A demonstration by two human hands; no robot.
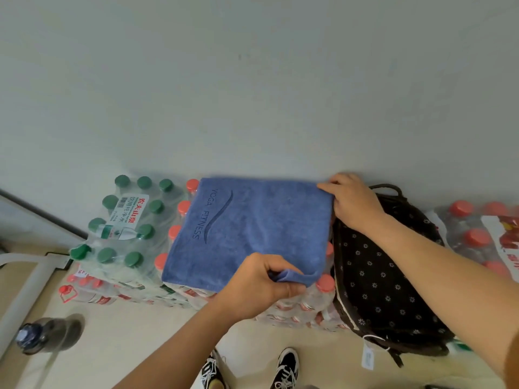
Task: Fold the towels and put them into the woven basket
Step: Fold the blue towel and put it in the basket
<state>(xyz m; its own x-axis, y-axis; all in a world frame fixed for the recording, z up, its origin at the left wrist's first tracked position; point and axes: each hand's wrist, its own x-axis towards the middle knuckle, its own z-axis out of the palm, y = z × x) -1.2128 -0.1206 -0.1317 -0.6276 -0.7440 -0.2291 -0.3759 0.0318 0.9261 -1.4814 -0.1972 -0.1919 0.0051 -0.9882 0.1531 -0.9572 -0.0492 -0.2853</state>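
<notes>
The blue "YOGA FITNESS" towel lies flat on a shrink-wrapped pack of red-capped water bottles, which serves as the work surface against the wall. It looks folded at least once, judging from the doubled edge along its near side, though how many layers there are cannot be told. The left hand pinches the towel's near right corner, thumb and curled fingers closed on a lifted flap of cloth. The right hand pinches the far right corner between thumb and fingertips, right by the wall. With both right corners held, the step in hand is probably another fold, carrying that edge over toward the printed left side. The woven basket, dark with a flowered lining, stands just beside the towel on its right, its mouth tilted toward the person. Only the lining shows inside it and no towel is visible there, so the putting-away appears not yet begun. No other towels are in view, so how many are left cannot be judged. A pack of green-capped bottles sits to the towel's left.
</notes>
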